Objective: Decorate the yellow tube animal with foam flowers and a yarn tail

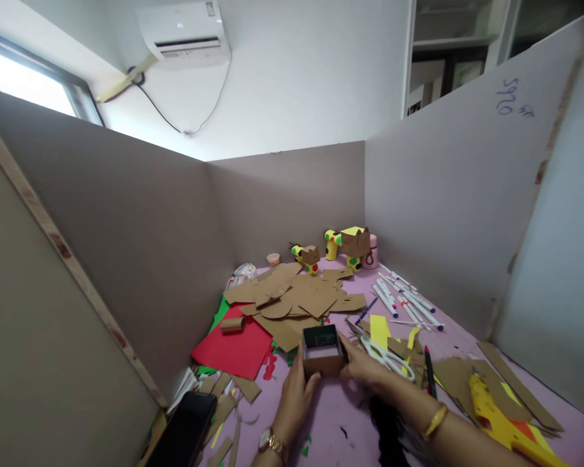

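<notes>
Both hands hold a small open-topped cardboard box (331,368) above the pink tabletop. Its outside is brown, and dark green and pale surfaces show inside. My left hand (298,383) is closed on the left side, thumb at the near corner; a gold watch is on that wrist. Along the right side, my right hand (357,362) grips the box, its far fingers partly hidden. Scissors with white handles (387,357) lie just right of the right hand. Beyond the box is a pile of cut cardboard pieces (292,295).
Red paper (243,347) and a black phone (185,428) lie to the left. On the right are several white markers (409,298) and a yellow glue gun (491,408). Two spotted yellow figures with cardboard heads (355,245) stand at the back. Grey partitions (287,201) enclose the table.
</notes>
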The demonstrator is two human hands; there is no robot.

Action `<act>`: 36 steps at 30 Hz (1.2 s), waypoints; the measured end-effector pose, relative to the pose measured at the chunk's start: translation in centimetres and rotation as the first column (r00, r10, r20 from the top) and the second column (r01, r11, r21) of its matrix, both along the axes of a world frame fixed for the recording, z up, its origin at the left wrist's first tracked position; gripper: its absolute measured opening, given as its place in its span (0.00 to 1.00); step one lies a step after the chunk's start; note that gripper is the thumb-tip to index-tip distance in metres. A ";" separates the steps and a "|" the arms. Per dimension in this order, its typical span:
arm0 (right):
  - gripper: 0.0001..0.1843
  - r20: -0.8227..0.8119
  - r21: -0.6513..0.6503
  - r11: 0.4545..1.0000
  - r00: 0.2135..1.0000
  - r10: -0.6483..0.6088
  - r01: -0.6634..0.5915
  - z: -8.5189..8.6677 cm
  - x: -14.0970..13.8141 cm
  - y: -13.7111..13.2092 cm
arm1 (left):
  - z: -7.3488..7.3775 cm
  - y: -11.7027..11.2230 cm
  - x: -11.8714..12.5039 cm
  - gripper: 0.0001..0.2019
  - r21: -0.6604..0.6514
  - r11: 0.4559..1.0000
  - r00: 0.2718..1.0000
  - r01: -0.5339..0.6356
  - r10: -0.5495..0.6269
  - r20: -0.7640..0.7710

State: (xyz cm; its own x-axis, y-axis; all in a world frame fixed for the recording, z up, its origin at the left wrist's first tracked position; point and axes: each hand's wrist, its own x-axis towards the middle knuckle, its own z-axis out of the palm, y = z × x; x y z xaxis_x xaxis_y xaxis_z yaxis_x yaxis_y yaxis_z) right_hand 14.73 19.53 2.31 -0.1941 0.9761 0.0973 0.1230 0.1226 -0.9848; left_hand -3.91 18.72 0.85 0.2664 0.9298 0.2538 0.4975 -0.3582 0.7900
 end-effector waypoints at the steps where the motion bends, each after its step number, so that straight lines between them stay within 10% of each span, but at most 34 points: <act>1: 0.53 -0.005 0.005 1.000 1.000 0.014 -0.014 -0.2 0.2 0.2 | 0.0 -0.1 0.1 0.30 0.000 1.000 1.000 -0.016 0.016 -0.011; 36: 0.51 0.245 0.044 0.988 0.960 0.133 -0.148 0.0 2.1 1.9 | -1.9 -0.2 0.5 0.30 0.050 0.990 0.980 -0.129 0.135 -0.143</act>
State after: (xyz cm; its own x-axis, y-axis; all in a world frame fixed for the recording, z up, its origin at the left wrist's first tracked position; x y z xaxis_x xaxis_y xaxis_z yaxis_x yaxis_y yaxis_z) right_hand 16.81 21.39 2.31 -0.3535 0.9311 0.0897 0.3328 0.2148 -0.9182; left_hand -3.45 18.56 -1.05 0.1786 0.9493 0.2587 0.6517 -0.3111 0.6918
